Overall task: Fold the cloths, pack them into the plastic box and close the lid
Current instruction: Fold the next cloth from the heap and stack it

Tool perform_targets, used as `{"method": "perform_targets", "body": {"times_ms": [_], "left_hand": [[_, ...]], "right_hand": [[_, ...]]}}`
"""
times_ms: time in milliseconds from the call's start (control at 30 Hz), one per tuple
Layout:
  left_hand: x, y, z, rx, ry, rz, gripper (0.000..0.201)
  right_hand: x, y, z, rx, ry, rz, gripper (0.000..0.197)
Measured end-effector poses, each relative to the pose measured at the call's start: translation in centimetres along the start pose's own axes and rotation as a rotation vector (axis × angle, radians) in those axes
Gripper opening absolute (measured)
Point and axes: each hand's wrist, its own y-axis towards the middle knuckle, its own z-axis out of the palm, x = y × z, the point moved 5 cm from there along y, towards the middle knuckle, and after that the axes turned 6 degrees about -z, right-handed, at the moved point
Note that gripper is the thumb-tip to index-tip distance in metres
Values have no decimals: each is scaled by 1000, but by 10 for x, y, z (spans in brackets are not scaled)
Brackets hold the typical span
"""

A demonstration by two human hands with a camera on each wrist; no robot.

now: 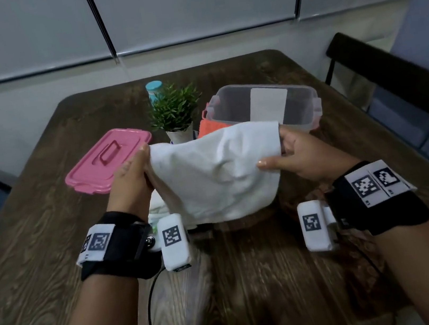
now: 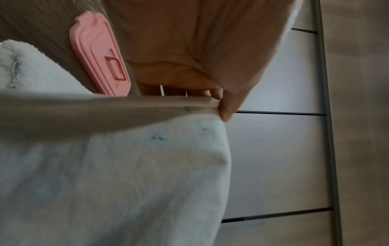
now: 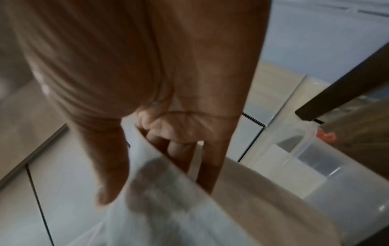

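I hold a white cloth (image 1: 215,173) up above the table, stretched between both hands. My left hand (image 1: 136,171) pinches its left edge; in the left wrist view the fingers (image 2: 226,106) grip the hem of the white cloth (image 2: 126,174). My right hand (image 1: 289,151) grips the right edge, thumb on the front; in the right wrist view the fingers (image 3: 174,146) curl behind the white cloth (image 3: 168,199). The clear plastic box (image 1: 266,104) stands behind the cloth with an orange cloth (image 1: 209,127) at its left side. The pink lid (image 1: 107,161) lies to the left.
A small potted plant (image 1: 175,112) and a teal-capped bottle (image 1: 154,90) stand between lid and box. Another white fluffy cloth (image 2: 35,69) lies on the wooden table (image 1: 41,257) under my left hand. A dark chair (image 1: 391,85) stands at the right.
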Motion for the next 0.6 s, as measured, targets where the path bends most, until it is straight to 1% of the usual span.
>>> {"method": "perform_targets", "body": {"times_ms": [67,100,167,200,267,367,433,533,600], "left_hand": [[-3,-1,-1,22,-52,-3,48],[-5,-1,-1,47,-73,-2,48],[-9,-2,0,79,-75,14,35],[-11,-4,2,98,-63,31,30],[-13,-6,4,120,-40,69,29],[-18,-11,6,108,-55,92,35],[-21,-13,7,97,-69,99,38],[-29,-14,7,39,-41,140,26],[-33,-15,9,44,-9,169,19]], "right_hand": [[6,3,-6,-91,-17,-44,35],[9,4,-9,-149,19,-54,29],[13,4,-17,-241,74,-68,25],[13,5,-19,-269,61,-69,26],[15,5,-21,-308,3,-82,24],[18,4,-25,-391,-26,-103,16],[21,3,-25,-419,-20,-110,17],[24,3,-28,-441,-78,-112,23],[28,2,-29,-423,-81,-124,28]]}}
